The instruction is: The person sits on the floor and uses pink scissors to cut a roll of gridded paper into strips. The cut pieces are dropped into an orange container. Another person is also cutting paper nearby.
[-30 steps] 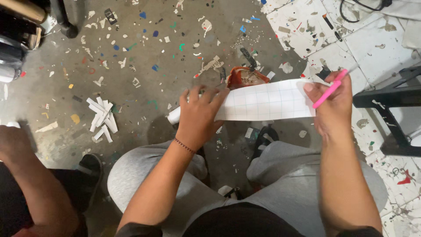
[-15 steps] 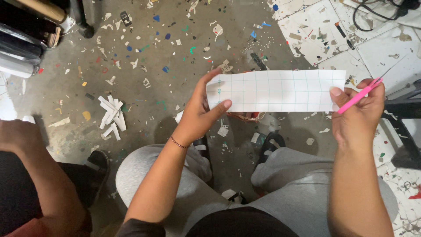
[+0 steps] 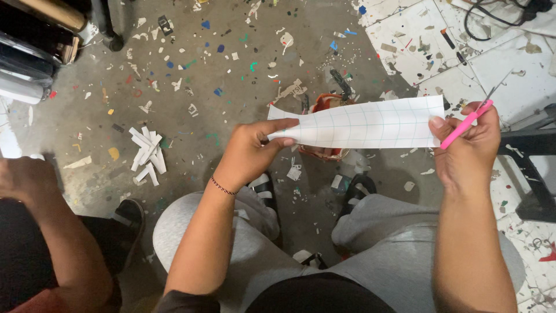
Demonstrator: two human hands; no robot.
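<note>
There is a single view, from a camera worn on the person's head. It looks almost straight down past the chest and grey-trousered knees to the littered floor. Both forearms enter from the bottom edge and fill much of the frame, so the hands sit close to the lens. Another person's arm shows at the left edge.

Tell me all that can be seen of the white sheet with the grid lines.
The gridded sheet is a long white strip, apparently paper, printed with thin pale squares. It is held roughly level in the air above the littered floor, with its left part curling. The left hand pinches its left end and the right hand, which also holds pink-handled scissors, grips its right end.
</note>
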